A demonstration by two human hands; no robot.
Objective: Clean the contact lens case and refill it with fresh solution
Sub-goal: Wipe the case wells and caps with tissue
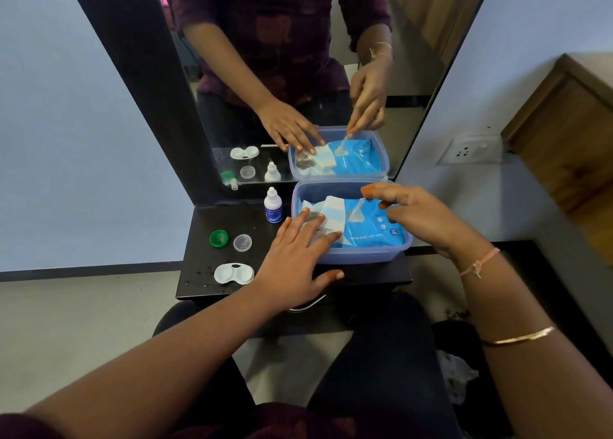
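From the head camera, my left hand (pixel 296 262) lay flat with its fingers spread open, pressing on the wipes pack (pixel 371 226) inside the blue tub (pixel 351 256). My right hand (pixel 421 214) hovered over the tub, its fingers pinched on the clear sticker flap (pixel 357 211) of the pack, lifted up. The white lens case (pixel 234 273) sat open on the black desk (pixel 199 282), left of my left hand. Behind it lay a green cap (pixel 219 238) and a clear cap (pixel 242 242), with the solution bottle (pixel 273 205) upright just beside the tub.
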